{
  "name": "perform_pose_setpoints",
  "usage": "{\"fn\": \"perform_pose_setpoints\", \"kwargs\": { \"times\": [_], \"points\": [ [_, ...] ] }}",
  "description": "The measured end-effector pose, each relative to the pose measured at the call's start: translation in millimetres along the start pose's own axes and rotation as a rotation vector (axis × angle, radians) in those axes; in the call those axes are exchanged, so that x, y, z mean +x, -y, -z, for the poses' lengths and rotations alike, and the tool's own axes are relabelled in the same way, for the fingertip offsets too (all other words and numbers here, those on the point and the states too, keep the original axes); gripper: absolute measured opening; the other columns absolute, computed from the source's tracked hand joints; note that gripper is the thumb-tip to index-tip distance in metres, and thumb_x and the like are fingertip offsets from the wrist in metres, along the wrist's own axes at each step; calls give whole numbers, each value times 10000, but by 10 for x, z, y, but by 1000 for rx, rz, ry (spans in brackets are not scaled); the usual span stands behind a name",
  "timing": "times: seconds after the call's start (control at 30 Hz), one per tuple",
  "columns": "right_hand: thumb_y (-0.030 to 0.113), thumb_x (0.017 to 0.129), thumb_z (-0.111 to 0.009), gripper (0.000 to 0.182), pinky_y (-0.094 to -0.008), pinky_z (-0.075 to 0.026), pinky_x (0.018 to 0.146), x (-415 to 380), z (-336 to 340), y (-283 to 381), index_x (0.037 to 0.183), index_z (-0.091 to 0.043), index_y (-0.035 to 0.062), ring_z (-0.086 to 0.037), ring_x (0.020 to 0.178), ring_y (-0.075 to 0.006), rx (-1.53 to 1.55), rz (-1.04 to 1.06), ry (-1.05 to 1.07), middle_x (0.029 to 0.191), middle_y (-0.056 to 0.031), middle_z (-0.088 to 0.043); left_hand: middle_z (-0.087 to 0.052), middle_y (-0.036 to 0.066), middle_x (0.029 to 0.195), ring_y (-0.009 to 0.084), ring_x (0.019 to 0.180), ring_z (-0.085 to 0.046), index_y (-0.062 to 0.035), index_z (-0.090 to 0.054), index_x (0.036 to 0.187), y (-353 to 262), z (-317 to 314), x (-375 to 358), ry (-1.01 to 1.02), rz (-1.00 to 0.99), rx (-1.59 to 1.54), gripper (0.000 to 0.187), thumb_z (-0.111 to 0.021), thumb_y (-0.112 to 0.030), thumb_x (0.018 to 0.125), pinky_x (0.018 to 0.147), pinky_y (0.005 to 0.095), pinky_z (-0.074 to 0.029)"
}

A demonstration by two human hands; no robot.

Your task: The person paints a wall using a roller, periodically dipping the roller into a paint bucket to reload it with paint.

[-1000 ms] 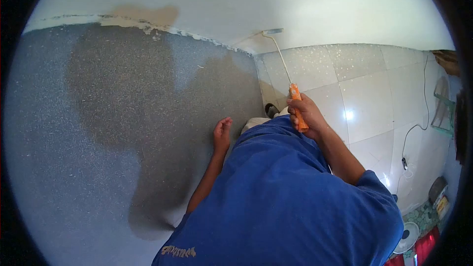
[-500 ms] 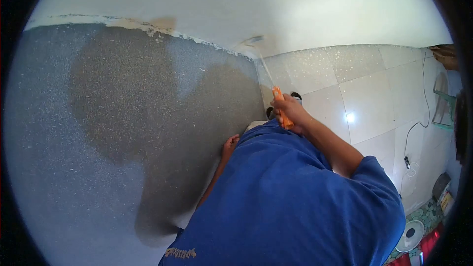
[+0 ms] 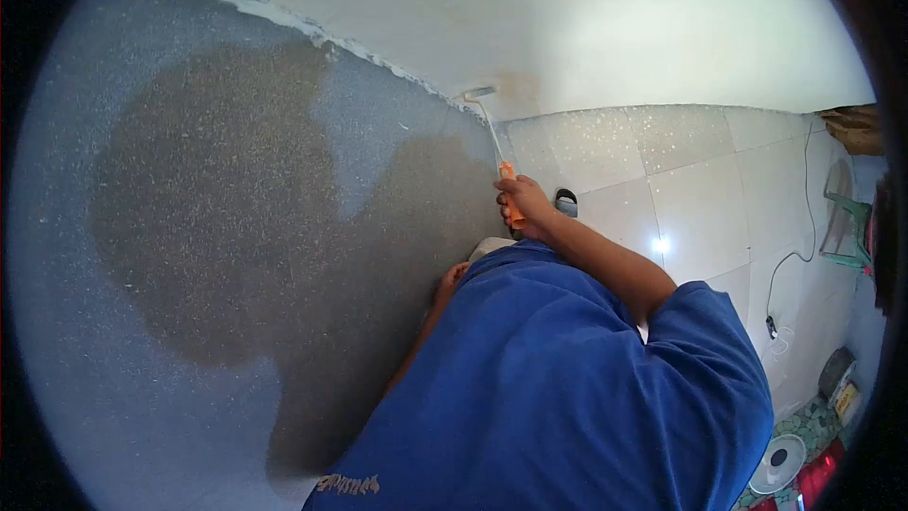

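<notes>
My right hand (image 3: 528, 202) is wrapped round the orange handle (image 3: 512, 191) of a paint roller. Its thin metal frame reaches up to the small roller head (image 3: 480, 93), which lies against the white wall (image 3: 605, 28), close to the ragged white edge (image 3: 378, 61) where the grey speckled wall (image 3: 218, 180) begins. Whether the roller head presses on the surface is not clear. My left hand (image 3: 454, 274) hangs low at my left side, between my blue shirt and the grey wall. Its fingers are mostly hidden, and no object shows in it.
Pale floor tiles (image 3: 700, 194) spread to the right, with a sandal (image 3: 566, 201) on my foot. A dark cable (image 3: 791, 257) runs across them. Farther right are a green chair (image 3: 856, 232), a round white fan-like object (image 3: 778, 460) and red items (image 3: 819, 475). My shadow covers part of the grey wall.
My right hand has moved left with the paint roller, and the roller head, blurred before, now shows sharply a little lower on the white wall. The view has shifted slightly.
</notes>
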State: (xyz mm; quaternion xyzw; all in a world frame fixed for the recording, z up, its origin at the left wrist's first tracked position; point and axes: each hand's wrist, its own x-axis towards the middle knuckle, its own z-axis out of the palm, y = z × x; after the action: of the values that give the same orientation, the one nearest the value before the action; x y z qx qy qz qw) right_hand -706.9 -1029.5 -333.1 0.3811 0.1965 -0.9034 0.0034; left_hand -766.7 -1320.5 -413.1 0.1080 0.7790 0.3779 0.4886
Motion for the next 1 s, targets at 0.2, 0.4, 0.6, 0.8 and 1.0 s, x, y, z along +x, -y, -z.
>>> {"fn": "perform_pose_setpoints", "kwargs": {
  "times": [0.2, 0.4, 0.6, 0.8, 1.0],
  "points": [
    [154, 812, -540, 167, -275, -382, 325, -460, -27, 53, 868, -393, 98, -451, 397, -127, -65, 20, 21, 593, -18, -450, -552, 104, 1078, 186, 982, -519, -16, -491, 1160, 18, 6, 22, 20, 4, -34, 385, -475, -295, 895, 862, 299, -403],
    [166, 812, -537, 163, -258, -370, 336, -322, -110, -93, 864, -397, 100, -438, 403, -115, -138, 1, -35, 593, -17, -454, -541, 116, 1102, 200, 1007, -514, -13, -477, 1174, -41, -44, 71, 32, -1, -67, 406, -465, -312, 899, 876, 308, -399],
    [176, 816, -536, 145, -238, -366, 356, 35, 83, 215, 868, -410, 126, -431, 414, -100, 55, -62, 1, 576, 13, -449, -583, 94, 998, 153, 888, -546, -14, -507, 1141, -152, -82, 51, -46, -18, -117, 379, -517, -274, 866, 803, 280, -431],
    [171, 827, -522, 143, -230, -356, 350, -251, -40, 508, 849, -388, 124, -423, 427, -86, 64, -33, 57, 570, 23, -432, -581, 80, 1003, 144, 875, -547, -16, -497, 1155, -148, -94, 56, -87, -2, -135, 391, -534, -267, 857, 793, 274, -431],
    [189, 833, -516, 130, -192, -336, 339, -437, -8, 337, 827, -398, 134, -408, 411, -63, 41, -1, 6, 582, 27, -449, -579, 68, 996, 124, 868, -544, -5, -493, 1154, -24, -98, 103, -64, -5, -138, 380, -530, -246, 863, 777, 247, -430]
  ]
}}
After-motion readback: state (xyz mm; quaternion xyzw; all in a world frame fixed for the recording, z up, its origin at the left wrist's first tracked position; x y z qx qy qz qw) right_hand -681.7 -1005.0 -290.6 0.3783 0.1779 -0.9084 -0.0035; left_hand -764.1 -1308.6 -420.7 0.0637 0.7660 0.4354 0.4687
